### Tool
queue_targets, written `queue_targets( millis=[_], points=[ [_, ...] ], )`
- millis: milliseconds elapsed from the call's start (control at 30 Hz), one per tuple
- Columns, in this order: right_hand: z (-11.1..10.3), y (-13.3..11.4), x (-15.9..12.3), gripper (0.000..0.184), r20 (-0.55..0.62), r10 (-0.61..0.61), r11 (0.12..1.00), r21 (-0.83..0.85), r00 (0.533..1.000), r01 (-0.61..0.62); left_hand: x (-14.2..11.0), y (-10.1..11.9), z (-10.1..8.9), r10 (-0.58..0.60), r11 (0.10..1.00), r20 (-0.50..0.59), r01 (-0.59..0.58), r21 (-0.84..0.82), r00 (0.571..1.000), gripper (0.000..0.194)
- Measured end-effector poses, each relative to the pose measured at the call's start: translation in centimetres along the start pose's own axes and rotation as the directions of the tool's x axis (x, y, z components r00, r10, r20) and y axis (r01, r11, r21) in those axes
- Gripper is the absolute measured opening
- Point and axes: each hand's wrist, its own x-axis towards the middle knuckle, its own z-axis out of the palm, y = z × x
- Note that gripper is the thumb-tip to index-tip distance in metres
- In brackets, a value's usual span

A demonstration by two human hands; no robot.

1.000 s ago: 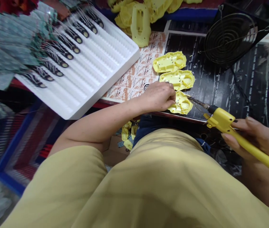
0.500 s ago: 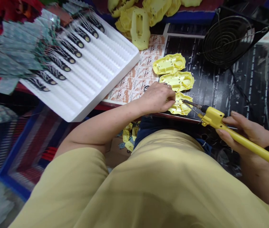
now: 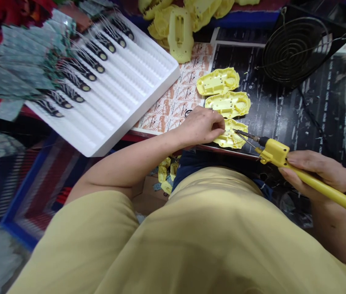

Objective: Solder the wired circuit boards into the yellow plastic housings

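My left hand (image 3: 202, 125) is closed in a pinch on the left end of the nearest yellow plastic shell (image 3: 233, 139), which lies at the table's front edge. My right hand (image 3: 316, 173) is wrapped round the yellow handle of a soldering iron (image 3: 286, 161). The iron's dark tip touches the inside of that shell, close to my left fingertips. Two more yellow shells (image 3: 228, 103) (image 3: 217, 80) lie in a row just behind it. What my left fingers pinch inside the shell is too small to make out.
A white foam tray (image 3: 124, 87) with several dark wired parts lies at the left. A black wire-grille fan (image 3: 295, 47) stands at the back right. More yellow shells (image 3: 179, 24) are piled at the back. Green circuit boards (image 3: 14, 73) lie far left.
The soldering iron's tip has moved left into the nearest shell. My right hand has closed more tightly round the handle. My left hand has stayed on the shell.
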Motion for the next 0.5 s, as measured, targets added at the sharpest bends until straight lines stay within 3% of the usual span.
queue_targets(
  millis=[333,500],
  points=[
    [-0.3,0.3,1.2,0.015,0.13,-0.093,0.994,-0.049,0.987,0.1,0.1,-0.1,0.2,0.011,1.0,-0.024,-0.011,0.008,1.0,0.024],
    [-0.7,1.1,0.2,0.011,0.214,-0.122,0.987,-0.076,0.969,0.141,0.2,0.0,0.2,0.008,1.0,-0.008,-0.008,0.02,1.0,0.025]
  ],
)
